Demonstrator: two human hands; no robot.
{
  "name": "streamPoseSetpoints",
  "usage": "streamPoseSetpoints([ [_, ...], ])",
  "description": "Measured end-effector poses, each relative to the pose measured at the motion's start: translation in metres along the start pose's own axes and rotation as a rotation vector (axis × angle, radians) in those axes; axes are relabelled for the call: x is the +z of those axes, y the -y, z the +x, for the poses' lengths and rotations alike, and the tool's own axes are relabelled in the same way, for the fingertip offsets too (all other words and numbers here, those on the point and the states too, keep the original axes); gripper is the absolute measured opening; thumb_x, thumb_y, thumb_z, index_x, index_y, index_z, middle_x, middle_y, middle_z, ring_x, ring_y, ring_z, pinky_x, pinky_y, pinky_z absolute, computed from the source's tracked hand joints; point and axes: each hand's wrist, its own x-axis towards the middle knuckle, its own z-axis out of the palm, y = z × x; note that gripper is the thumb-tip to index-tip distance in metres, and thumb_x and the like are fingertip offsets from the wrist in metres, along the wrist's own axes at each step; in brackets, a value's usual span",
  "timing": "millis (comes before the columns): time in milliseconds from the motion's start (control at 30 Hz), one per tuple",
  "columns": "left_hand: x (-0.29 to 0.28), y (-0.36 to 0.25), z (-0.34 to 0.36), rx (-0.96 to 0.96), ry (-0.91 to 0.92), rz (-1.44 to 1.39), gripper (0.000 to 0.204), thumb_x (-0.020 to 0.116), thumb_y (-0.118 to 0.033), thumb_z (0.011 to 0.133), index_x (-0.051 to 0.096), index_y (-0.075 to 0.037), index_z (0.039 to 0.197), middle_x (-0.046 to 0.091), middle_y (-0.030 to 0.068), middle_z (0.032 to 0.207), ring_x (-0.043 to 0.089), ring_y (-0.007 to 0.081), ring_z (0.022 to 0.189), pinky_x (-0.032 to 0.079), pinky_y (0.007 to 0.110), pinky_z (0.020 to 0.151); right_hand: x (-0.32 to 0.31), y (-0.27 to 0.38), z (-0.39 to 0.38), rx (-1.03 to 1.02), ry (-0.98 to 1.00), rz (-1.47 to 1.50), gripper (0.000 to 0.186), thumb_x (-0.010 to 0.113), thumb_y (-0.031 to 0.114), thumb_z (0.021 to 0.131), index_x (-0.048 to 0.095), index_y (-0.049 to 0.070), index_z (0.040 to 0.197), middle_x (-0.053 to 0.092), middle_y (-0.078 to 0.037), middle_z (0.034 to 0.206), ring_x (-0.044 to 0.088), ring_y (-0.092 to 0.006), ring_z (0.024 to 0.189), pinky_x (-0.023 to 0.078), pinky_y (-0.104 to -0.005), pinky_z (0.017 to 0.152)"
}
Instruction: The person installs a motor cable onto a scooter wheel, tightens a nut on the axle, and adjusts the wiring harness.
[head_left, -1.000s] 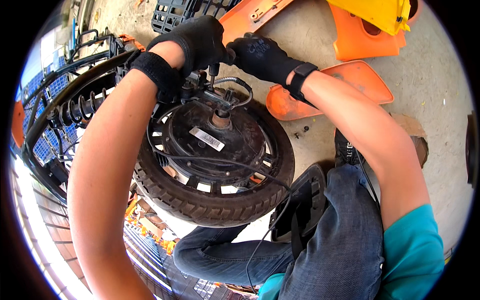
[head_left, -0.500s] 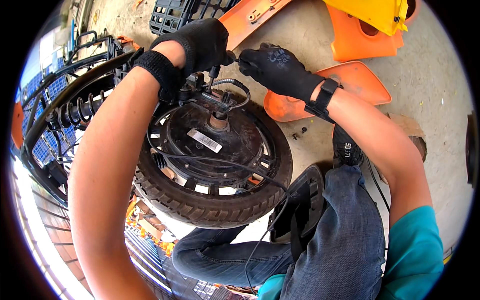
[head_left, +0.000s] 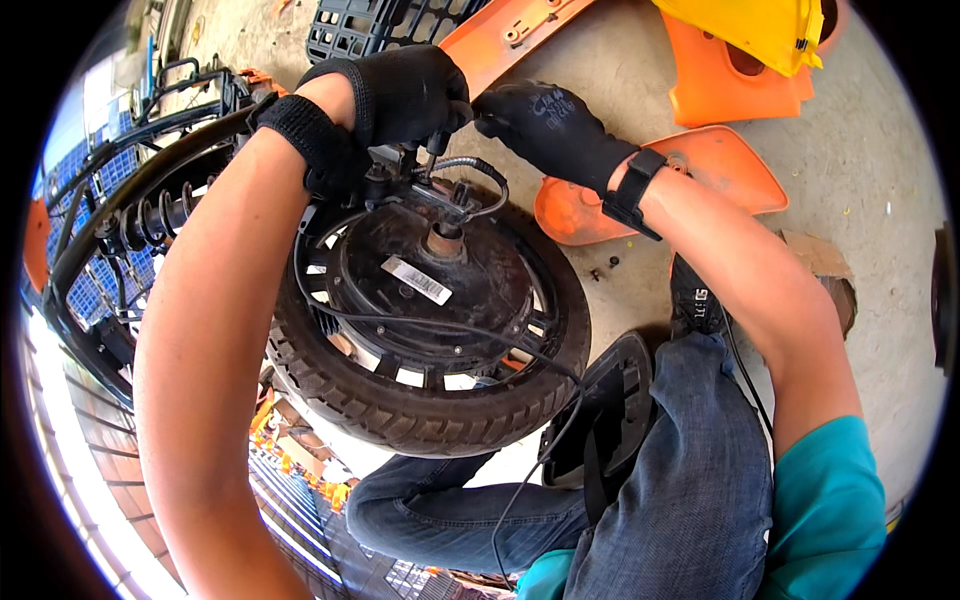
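Note:
Over the top of the wheel, my left hand [head_left: 412, 95], in a black glove, is closed around the upper end of a tool with a dark upright shaft [head_left: 437, 144]. The glove covers the tool's handle. The shaft points down to the metal bracket [head_left: 440, 197] beside the hub axle [head_left: 444, 240]. Just to the right, my right hand [head_left: 548, 128], gloved alike, is closed with its fingertips pinched close to the left hand's fingers. What it grips is hidden. Below lies the wheel's black hub [head_left: 410, 310] inside a knobby tyre [head_left: 420, 425], with a sheathed cable [head_left: 495, 178] curving from the bracket.
A black frame with a coil spring [head_left: 155, 222] stands left of the wheel. Orange panels [head_left: 740, 190] and a yellow panel [head_left: 750, 30] lie on the concrete floor at the far right. A black grid part [head_left: 365, 28] lies beyond my left hand. A thin cable [head_left: 545, 450] crosses my legs.
The view has shifted slightly. Both hands stay at the bracket, with the left hand a little lower over the tool and the right hand's fingertips slightly nearer to it.

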Motion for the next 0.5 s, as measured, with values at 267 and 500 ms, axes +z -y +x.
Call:
streamPoseSetpoints([
  [267, 0.005, 0.007, 0.003, 0.069, -0.107, 0.226, 0.025, 0.066, -0.021, 0.089, 0.071, 0.003, 0.09, 0.069, 0.0165, 0.074, 0.062, 0.0219, 0.061, 0.052, 0.034, 0.065, -0.004, -0.009, -0.003, 0.065, 0.005, 0.03, 0.02, 0.058, 0.022, 0.091, 0.067, 0.011, 0.106, 0.067, -0.015, 0.101, 0.065, -0.0332, 0.096, 0.051, -0.0438, 0.082],
  [500, 0.003, 0.005, 0.003, 0.077, -0.098, 0.133, 0.027, 0.067, -0.024, 0.089, 0.07, 0.003, 0.089, 0.068, 0.0157, 0.071, 0.062, 0.0199, 0.059, 0.052, 0.034, 0.063, -0.043, 0.014, 0.002, 0.572, 0.107, 0.745, 0.038, 0.059, 0.038, 0.094, 0.066, 0.001, 0.095, 0.066, -0.01, 0.077, 0.06, -0.0166, 0.069, 0.049, -0.0342, 0.07],
])
